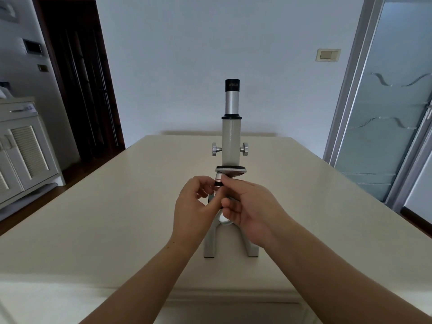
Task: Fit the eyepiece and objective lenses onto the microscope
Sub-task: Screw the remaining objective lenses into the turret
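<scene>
A pale grey microscope (231,139) stands upright in the middle of the cream table (112,206). Its black-topped eyepiece (232,85) sits in the silver tube at the top. Under the round nosepiece (233,170) hangs a small silver objective lens (218,180) with a red ring. My left hand (194,209) and my right hand (250,211) both meet at this lens, fingertips pinching it from either side. The stage and most of the mirror (225,220) are hidden behind my hands.
A white louvred cabinet (21,155) stands at the left, a dark doorway (81,78) behind it. A frosted glass door (385,113) fills the right side. The table's near edge (210,284) runs below my forearms.
</scene>
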Demonstrator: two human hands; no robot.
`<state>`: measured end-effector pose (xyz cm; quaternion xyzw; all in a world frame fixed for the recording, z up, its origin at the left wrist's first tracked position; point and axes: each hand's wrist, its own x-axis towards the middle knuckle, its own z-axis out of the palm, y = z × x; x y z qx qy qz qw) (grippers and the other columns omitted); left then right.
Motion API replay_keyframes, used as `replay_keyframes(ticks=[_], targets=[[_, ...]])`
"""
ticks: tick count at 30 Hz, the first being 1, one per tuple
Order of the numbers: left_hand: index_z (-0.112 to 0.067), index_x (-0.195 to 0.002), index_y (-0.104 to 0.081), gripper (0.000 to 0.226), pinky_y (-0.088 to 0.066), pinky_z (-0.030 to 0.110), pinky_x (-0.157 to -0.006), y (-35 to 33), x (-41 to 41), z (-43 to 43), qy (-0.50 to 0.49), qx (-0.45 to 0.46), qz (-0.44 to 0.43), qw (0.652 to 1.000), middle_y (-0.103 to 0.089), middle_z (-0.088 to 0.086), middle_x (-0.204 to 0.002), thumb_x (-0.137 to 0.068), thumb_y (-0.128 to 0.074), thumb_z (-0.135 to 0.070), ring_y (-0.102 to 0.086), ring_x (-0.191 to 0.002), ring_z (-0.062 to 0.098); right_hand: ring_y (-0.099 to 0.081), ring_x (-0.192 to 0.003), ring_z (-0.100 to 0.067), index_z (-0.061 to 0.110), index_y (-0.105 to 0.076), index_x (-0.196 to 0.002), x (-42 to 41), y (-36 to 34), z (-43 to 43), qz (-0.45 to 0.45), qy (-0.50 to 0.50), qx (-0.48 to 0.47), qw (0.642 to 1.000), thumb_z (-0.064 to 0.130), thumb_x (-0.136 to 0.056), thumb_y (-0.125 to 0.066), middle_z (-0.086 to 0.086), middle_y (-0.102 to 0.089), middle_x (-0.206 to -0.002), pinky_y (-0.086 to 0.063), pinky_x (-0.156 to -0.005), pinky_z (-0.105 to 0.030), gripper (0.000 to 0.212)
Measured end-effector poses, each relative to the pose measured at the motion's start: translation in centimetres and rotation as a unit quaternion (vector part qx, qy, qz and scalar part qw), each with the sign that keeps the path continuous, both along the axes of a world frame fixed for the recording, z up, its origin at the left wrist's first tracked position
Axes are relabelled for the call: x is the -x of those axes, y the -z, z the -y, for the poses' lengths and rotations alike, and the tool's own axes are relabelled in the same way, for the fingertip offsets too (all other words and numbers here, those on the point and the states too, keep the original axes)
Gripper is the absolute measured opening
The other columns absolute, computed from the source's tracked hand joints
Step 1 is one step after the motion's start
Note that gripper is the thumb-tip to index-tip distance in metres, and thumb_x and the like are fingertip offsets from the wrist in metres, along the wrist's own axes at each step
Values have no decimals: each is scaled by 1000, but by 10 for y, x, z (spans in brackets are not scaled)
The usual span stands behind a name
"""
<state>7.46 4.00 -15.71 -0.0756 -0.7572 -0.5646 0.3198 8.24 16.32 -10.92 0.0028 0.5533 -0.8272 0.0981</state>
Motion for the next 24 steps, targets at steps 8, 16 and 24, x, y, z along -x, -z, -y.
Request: replay_keyframes(ticks=[8, 16, 24], targets=[[-22, -92, -66, 7, -50, 30, -87, 1, -5, 0, 31, -32, 15, 999, -70, 0, -89, -94, -65, -28, -64, -92, 16, -57, -40, -7, -3, -72, -118, -1, 2, 2, 23, -13, 24, 999, 21, -99, -68, -23, -78, -111, -50, -40, -20, 30], [-36, -87, -64, 16, -43, 11, -82, -1, -5, 1, 10, -6, 4, 1000, -68, -9, -90, -96, -66, -23, -62, -91, 6, -59, -41, -9, -3, -73, -115, -2, 3, 2, 19, -18, 25, 999, 21, -100, -66, -18, -81, -102, -51, -41, -21, 30], [-33, -83, -60, 16, -42, 7, -78, -5, -3, 0, -10, -9, -5, 1000, -67, -7, -86, -92, -68, -23, -60, -85, 2, -61, -44, -9, -3, -73, -111, -2, 2, 3, 5, -13, 10, 1000, 20, -95, -72, -19, -79, -96, -52, -42, -21, 28]])
